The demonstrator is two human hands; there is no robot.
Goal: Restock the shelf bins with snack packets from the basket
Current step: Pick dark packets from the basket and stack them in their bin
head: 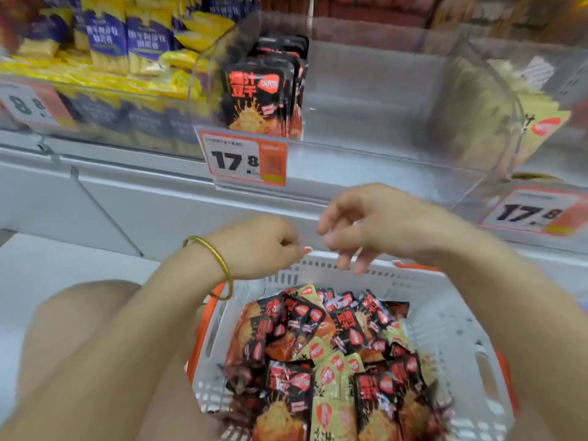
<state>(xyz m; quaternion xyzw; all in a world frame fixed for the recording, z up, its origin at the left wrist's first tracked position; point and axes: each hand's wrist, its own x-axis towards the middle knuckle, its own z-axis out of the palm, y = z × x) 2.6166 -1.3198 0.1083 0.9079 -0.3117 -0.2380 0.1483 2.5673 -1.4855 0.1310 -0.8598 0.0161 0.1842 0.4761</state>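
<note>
A white plastic basket (pixel 445 326) with orange handles sits low in front of me, heaped with several black-and-red and pale green snack packets (pixel 321 351). Above it, a clear shelf bin (pixel 366 100) holds a small upright stack of black-and-red packets (pixel 261 93) at its left end; the rest of that bin is bare. My left hand (pixel 257 246), with a gold bangle on the wrist, hovers over the basket's far rim with fingers curled and nothing visible in it. My right hand (pixel 372 224) hangs beside it, fingers loosely spread and empty.
The bin on the left holds blue and yellow packets (pixel 127 43). Pale packets fill the bin on the right (pixel 496 116). Orange price tags reading 17.8 (pixel 245 159) hang on the bin fronts. A grey shelf ledge (pixel 159 198) runs below the bins. My knee is at lower left.
</note>
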